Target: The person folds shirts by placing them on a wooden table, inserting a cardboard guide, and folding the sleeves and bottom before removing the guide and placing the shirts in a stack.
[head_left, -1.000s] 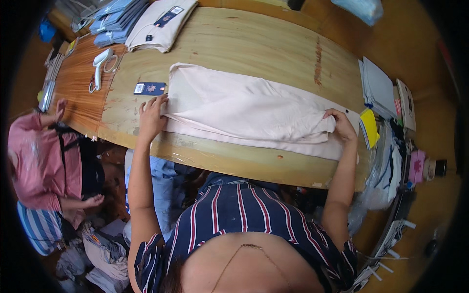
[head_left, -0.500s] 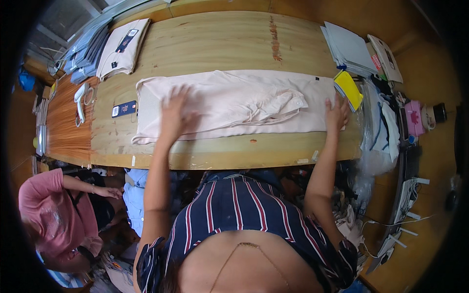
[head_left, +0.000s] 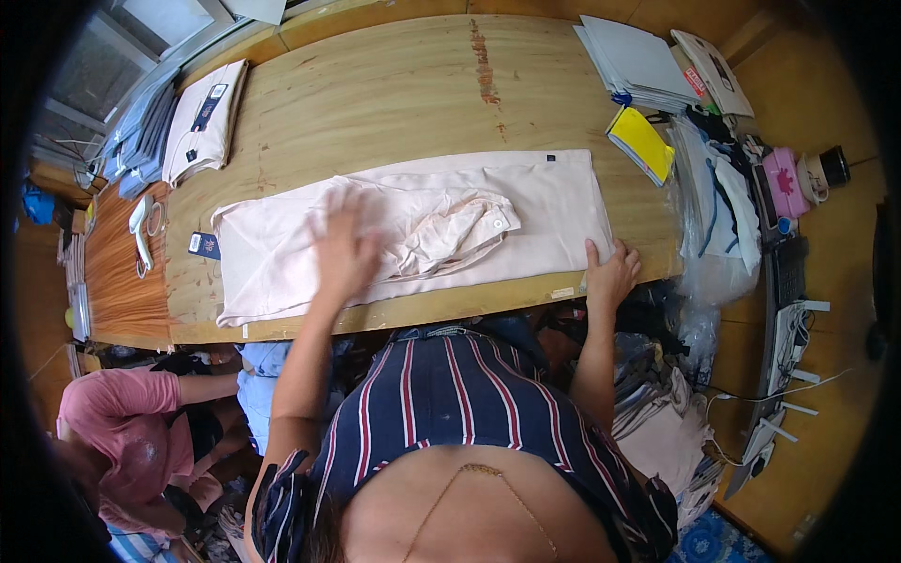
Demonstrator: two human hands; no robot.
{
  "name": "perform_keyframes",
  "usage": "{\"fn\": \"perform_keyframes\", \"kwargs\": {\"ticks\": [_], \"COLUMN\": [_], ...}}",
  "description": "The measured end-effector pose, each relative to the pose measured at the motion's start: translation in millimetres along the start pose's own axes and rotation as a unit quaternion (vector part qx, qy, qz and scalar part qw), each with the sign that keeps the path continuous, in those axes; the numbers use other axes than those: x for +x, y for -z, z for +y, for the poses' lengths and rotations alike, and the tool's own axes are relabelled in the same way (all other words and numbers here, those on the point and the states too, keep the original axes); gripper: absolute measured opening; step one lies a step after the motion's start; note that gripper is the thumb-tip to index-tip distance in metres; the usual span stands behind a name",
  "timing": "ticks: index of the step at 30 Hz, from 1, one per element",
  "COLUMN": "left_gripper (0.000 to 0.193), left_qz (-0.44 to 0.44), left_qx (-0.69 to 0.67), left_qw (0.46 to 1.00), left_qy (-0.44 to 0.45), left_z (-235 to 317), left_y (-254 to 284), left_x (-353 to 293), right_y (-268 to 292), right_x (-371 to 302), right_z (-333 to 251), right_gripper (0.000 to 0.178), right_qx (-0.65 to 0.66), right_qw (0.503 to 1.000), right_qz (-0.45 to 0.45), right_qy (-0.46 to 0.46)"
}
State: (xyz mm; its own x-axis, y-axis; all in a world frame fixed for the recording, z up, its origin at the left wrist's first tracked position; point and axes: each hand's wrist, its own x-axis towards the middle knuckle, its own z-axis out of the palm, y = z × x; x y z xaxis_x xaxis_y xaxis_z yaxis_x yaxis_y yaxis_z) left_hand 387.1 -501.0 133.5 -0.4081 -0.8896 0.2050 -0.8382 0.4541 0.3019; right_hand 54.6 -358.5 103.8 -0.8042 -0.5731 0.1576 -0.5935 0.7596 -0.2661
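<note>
Garment: I saw it stretched along the desk, near the front edge.
Left hand: blurred, spread wide over it.
Right hand: at its right edge; I couldn't tell whether it gripped.
Risk: I judged hasty sweeping might crease the bunched middle.

a worn pale-wood counter spreads beneath the left grip, with a reddish-brown section farther left. a framed window stands forward-left of that grip. well right of the right grip is a brown surface, wall or floor unclear.
</note>
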Motion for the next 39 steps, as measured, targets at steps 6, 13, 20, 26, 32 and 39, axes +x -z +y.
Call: {"fn": "perform_keyframes", "kwargs": {"ticks": [6,13,20,26,32,39], "left_gripper": [0.054,0.057,0.056,0.070,0.066,0.069], "left_qz": [-0.043,-0.144,-0.222,-0.082,0.065,-0.028], "left_qx": [-0.017,-0.307,-0.810,-0.572,-0.216,0.018], "left_qw": [0.969,0.932,0.469,0.768,0.973,0.983], "left_qy": [-0.243,-0.127,0.273,0.277,0.054,-0.180], "left_z": [103,94,38,31,49,102], "left_y": [-63,-65,-24,-41,-23,-47], "left_x": [42,61,81,68,49,-3], "right_y": [-29,1,16,10,12,28], "right_x": [15,20,-62,-83,-69,15], "right_z": [3,-60,-155,-126,-92,-142], "right_gripper": [0.040,0.026,0.035,0.037,0.033,0.032], "right_qx": [0.171,0.494,0.225,0.131,0.195,0.358], "right_qw": [0.984,0.867,0.779,0.818,0.811,0.759], "right_qz": [-0.026,0.047,-0.036,-0.010,-0.147,-0.139], "right_qy": [0.028,0.047,0.585,0.560,0.532,0.525]}}
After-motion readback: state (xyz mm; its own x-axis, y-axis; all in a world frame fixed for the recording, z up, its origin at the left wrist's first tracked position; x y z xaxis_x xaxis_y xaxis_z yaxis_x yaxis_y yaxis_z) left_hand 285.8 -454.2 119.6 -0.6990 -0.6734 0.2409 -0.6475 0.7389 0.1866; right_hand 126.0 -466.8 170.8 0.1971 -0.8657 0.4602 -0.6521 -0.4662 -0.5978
